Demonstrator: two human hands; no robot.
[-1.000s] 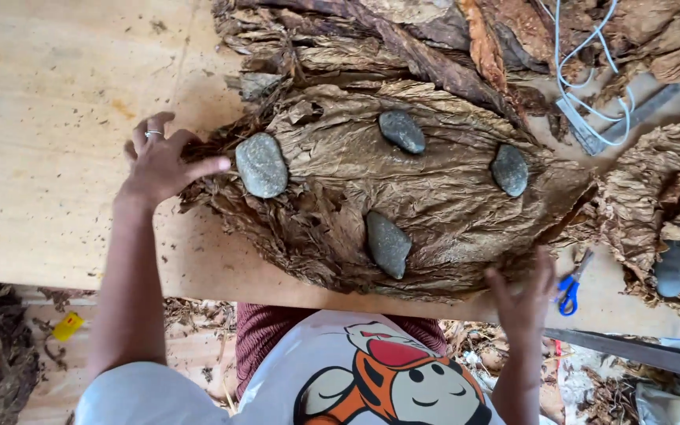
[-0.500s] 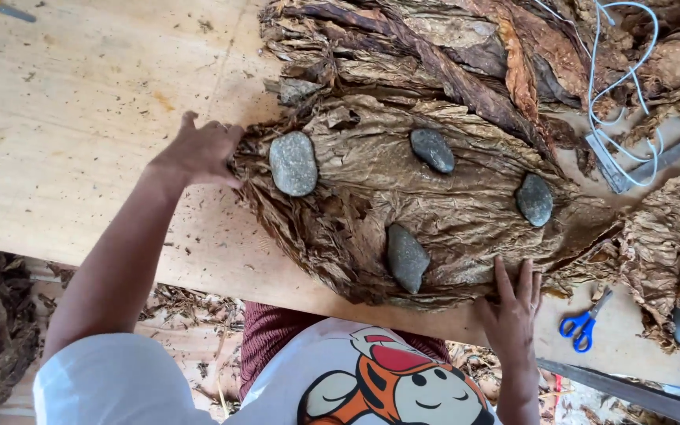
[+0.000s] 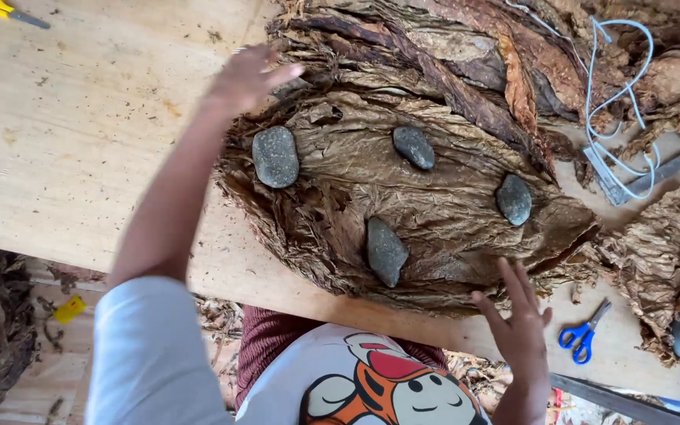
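The person wears a white short-sleeved T-shirt (image 3: 151,354); its front bears a large cartoon tiger print (image 3: 391,389) in orange with black stripes, a red patch on top and a white muzzle; beneath the shirt show dark maroon trousers (image 3: 273,350); both forearms are bare below the sleeve; the left hand (image 3: 242,79) and right hand (image 3: 517,327) are gloveless; the blur hides any ring.
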